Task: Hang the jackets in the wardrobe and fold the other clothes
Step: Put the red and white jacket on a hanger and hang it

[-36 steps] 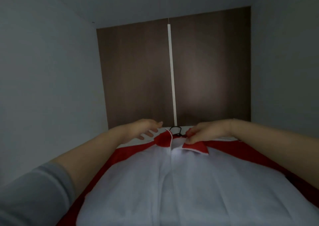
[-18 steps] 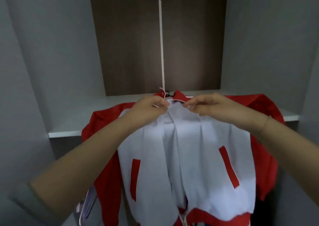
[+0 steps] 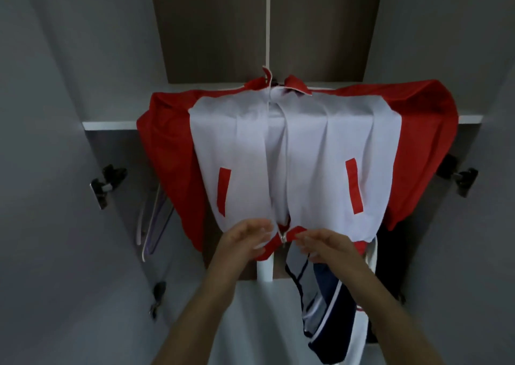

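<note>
Head view: one white-and-red jacket (image 3: 292, 153) hangs in wardrobe (image 3: 55, 114), centre of frame, front unzipped. Two hands at red hem, lower centre: left hand (image 3: 245, 238) pinches left hem edge; right hand (image 3: 324, 243) pinches right edge beside zipper. Two door hinges (image 3: 107, 182), left and right. Empty hangers (image 3: 153, 225) lower left. One navy-and-white garment (image 3: 328, 309) lower right.

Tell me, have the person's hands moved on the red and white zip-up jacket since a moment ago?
Yes. Both the left hand and right hand went down from the collar to the red hem of the red and white jacket.

Head camera faces forward, close to the hanging jacket (image 3: 284, 153) in the wardrobe (image 3: 111, 125).
</note>
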A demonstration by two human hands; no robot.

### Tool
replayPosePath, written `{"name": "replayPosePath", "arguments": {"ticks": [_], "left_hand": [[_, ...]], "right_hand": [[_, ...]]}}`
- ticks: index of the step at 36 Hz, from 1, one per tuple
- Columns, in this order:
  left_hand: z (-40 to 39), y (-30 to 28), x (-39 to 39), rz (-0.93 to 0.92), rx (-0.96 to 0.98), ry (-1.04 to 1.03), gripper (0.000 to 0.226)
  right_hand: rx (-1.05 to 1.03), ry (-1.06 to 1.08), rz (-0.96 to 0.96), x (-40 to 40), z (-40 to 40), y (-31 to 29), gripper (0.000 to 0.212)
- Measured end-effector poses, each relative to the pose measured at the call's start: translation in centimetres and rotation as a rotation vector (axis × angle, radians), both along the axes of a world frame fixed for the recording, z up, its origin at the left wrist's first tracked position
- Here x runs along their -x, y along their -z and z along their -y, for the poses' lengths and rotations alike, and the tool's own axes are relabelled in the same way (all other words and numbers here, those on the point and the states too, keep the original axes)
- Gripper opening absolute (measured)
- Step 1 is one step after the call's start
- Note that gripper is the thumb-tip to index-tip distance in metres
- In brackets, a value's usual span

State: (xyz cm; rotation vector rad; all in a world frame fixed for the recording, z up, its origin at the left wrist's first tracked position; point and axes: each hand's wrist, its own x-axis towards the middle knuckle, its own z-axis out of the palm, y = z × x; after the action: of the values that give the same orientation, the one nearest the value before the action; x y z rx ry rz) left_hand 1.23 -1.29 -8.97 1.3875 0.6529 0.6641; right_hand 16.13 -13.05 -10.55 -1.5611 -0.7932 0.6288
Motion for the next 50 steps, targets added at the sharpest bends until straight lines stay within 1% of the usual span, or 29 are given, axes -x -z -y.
{"name": "replayPosePath", "arguments": {"ticks": [4, 6, 9, 11, 12, 15, 16, 19, 21, 24, 26, 29, 31, 35, 37, 39, 41, 42, 43, 45, 46, 48, 50], "left_hand": [[1.0, 5.0, -0.6, -0.035, 0.185, -0.006, 0.014], [1.2, 7.2, -0.9, -0.040, 0.280, -0.026, 0.014], [1.2, 10.3, -1.4, -0.051, 0.431, -0.099, 0.012], [1.0, 12.3, -1.8, -0.057, 0.517, -0.120, 0.016], [0.9, 13.1, -2.0, -0.069, 0.544, -0.111, 0.024], [0.6, 14.4, -3.2, -0.070, 0.600, -0.015, 0.059], [0.5, 14.4, -3.7, -0.049, 0.608, 0.019, 0.063], [0.3, 14.7, -5.3, 0.009, 0.577, 0.055, 0.052], [0.4, 14.7, -6.0, 0.029, 0.517, 0.044, 0.049], [0.6, 14.4, -6.4, 0.010, 0.407, -0.027, 0.053], [0.9, 14.4, -6.3, -0.024, 0.340, -0.060, 0.056], [1.3, 14.6, -6.1, -0.039, 0.271, -0.080, 0.045], [1.7, 15.0, -5.7, -0.043, 0.259, -0.095, 0.040], [3.0, 15.2, -5.1, -0.006, 0.289, -0.036, 0.046], [3.7, 14.8, -4.9, -0.003, 0.276, -0.012, 0.044], [4.2, 14.4, -5.0, -0.018, 0.270, -0.044, 0.038], [4.6, 14.0, -5.0, -0.032, 0.244, -0.092, 0.021], [4.7, 13.8, -4.9, -0.036, 0.222, -0.110, 0.014], [4.8, 13.7, -4.7, -0.037, 0.192, -0.121, 0.012], [5.1, 13.7, -4.1, -0.041, 0.110, -0.124, 0.028], [5.3, 13.8, -3.8, -0.040, 0.079, -0.126, 0.034], [5.8, 13.8, -3.2, -0.045, 0.056, -0.128, 0.036], [6.2, 13.9, -2.7, -0.056, 0.075, -0.118, 0.028]], "right_hand": [[0.069, 0.042, 0.018, 0.3, -0.9, 3.7, 0.024], [0.092, 0.067, 0.072, 0.1, -1.3, 5.1, 0.026], [0.199, 0.112, 0.183, -0.3, -1.9, 6.9, 0.016], [0.241, 0.120, 0.206, -0.5, -2.3, 8.2, 0.016], [0.247, 0.121, 0.209, -0.6, -2.4, 8.8, 0.016], [0.268, 0.112, 0.185, -0.8, -3.0, 10.2, 0.010], [0.264, 0.102, 0.158, -0.8, -3.3, 10.5, 0.009], [0.246, 0.078, 0.082, -1.2, -4.2, 11.2, 0.010], [0.241, 0.054, 0.067, -1.4, -4.6, 11.4, 0.010], [0.218, 0.058, 0.087, -1.6, -4.8, 11.3, 0.008], [0.180, 0.067, 0.128, -1.7, -4.5, 11.1, 0.014], [0.169, 0.061, 0.186, -2.0, -3.5, 11.0, 0.021], [0.165, 0.048, 0.156, -1.9, -2.8, 10.8, 0.023], [0.147, 0.021, 0.018, -1.0, -1.9, 9.9, 0.023], [0.151, -0.007, 0.004, -0.4, -1.3, 9.3, 0.022], [0.162, -0.022, -0.015, 0.1, -0.7, 8.7, 0.023], [0.175, -0.006, -0.077, 0.4, -0.1, 8.1, 0.026], [0.184, 0.008, -0.138, 0.6, 0.0, 7.7, 0.028], [0.193, 0.021, -0.234, 0.7, 0.2, 7.4, 0.030], [0.176, 0.019, -0.469, 0.9, 0.6, 6.4, 0.034], [0.149, 0.001, -0.554, 0.9, 0.8, 5.8, 0.035], [0.088, -0.030, -0.605, 0.6, 1.0, 4.2, 0.030], [0.034, -0.051, -0.596, 0.1, 1.0, 2.0, 0.025]]}}
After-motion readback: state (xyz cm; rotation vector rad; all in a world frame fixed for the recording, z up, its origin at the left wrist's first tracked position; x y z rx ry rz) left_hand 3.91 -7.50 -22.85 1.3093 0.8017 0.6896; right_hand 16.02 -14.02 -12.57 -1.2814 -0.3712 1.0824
